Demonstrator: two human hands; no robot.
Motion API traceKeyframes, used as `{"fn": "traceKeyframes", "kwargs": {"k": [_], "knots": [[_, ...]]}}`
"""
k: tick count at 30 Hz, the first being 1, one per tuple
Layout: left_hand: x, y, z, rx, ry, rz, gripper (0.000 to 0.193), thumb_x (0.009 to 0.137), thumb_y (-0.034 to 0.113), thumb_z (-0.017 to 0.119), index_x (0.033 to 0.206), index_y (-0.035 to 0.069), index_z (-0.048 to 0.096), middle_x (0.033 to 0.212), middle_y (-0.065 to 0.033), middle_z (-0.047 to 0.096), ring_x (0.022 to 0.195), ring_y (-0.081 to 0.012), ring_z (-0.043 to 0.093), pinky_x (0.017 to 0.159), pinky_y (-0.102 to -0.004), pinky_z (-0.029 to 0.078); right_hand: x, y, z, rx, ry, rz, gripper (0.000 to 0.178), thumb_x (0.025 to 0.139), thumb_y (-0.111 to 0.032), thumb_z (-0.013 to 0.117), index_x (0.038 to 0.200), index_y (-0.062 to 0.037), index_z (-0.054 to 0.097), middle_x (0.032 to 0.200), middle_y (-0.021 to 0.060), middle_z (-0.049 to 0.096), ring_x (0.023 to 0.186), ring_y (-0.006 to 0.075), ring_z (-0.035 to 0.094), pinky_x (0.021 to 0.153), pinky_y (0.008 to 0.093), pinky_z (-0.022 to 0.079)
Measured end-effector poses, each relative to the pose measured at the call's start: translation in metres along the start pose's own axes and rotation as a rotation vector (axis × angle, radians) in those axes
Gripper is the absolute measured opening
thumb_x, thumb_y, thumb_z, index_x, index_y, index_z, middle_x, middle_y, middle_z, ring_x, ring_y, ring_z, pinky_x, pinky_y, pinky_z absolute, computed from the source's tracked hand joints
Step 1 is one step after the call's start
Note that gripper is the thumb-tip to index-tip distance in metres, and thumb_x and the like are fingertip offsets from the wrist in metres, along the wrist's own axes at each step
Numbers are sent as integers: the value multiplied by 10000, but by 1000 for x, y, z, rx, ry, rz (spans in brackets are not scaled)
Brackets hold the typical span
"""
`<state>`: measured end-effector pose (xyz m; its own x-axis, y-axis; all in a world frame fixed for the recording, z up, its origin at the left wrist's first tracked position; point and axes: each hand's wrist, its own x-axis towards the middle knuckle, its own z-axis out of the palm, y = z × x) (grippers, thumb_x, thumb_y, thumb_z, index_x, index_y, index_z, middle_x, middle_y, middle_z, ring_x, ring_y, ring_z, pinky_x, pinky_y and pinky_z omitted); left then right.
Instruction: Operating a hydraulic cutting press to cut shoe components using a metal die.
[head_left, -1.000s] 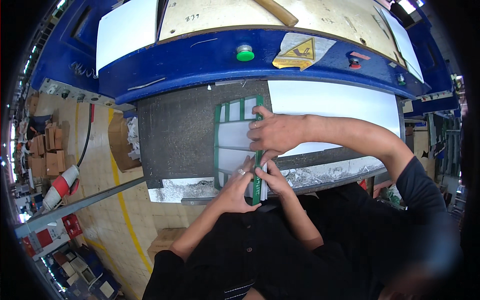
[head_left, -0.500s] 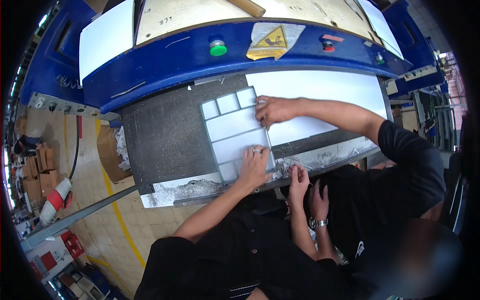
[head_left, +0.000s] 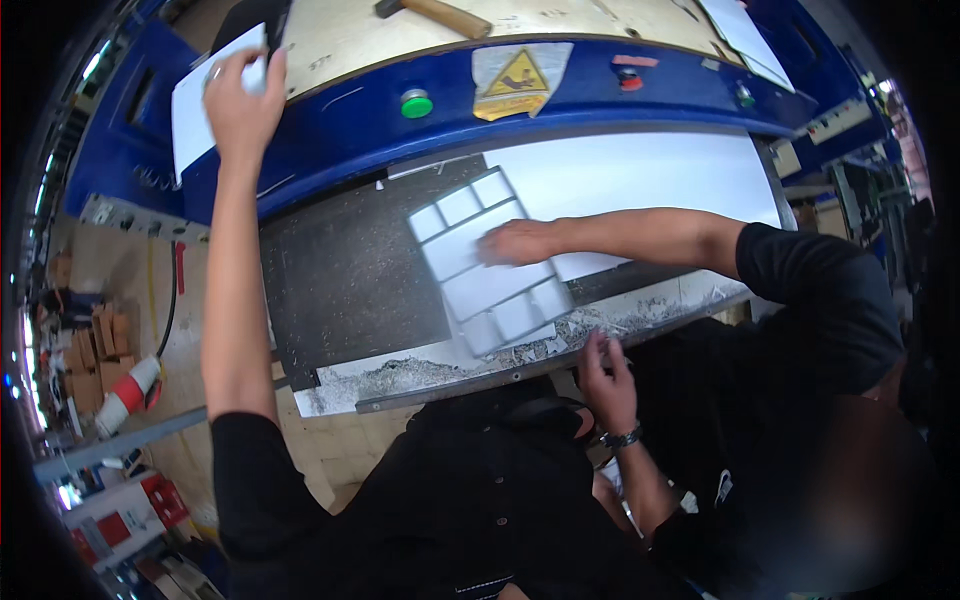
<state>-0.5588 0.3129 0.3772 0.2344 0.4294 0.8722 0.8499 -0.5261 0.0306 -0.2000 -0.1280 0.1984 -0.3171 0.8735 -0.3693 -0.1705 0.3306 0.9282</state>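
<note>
White sheet (head_left: 195, 105) — corner hidden by left hand (head_left: 240, 90).

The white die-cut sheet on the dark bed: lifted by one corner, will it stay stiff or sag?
The die-cut sheet looks thin and flat, so it is probably light and may sag. Cut lines divide it into panels, so pieces might drop out. A co-worker's hand rests on it; unheld it could slide.

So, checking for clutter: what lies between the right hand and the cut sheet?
Head view: a strip of paper scraps along the table edge lies between right hand and cut sheet.
</note>
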Motion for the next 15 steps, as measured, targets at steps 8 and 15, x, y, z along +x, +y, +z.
{"fn": "traceKeyframes", "kwargs": {"k": [8,15], "knots": [[-8,-22,48,159,-331,-140,591,906,563,637,1265,93,639,1158,-220,668,1128,-379,602,994,-451,449,55,-92,-35,294,353,72,287,962,-321,675,988,-36,654,851,76,650,807,207,635,787,294,509],[-20,-40,38,12,-321,-247,554,888,556,662,1133,62,714,1118,-193,699,1092,-332,649,952,-411,491,60,-141,1,929,61,86,432,966,-493,569,768,-112,615,679,96,628,671,264,613,676,369,497]]}}
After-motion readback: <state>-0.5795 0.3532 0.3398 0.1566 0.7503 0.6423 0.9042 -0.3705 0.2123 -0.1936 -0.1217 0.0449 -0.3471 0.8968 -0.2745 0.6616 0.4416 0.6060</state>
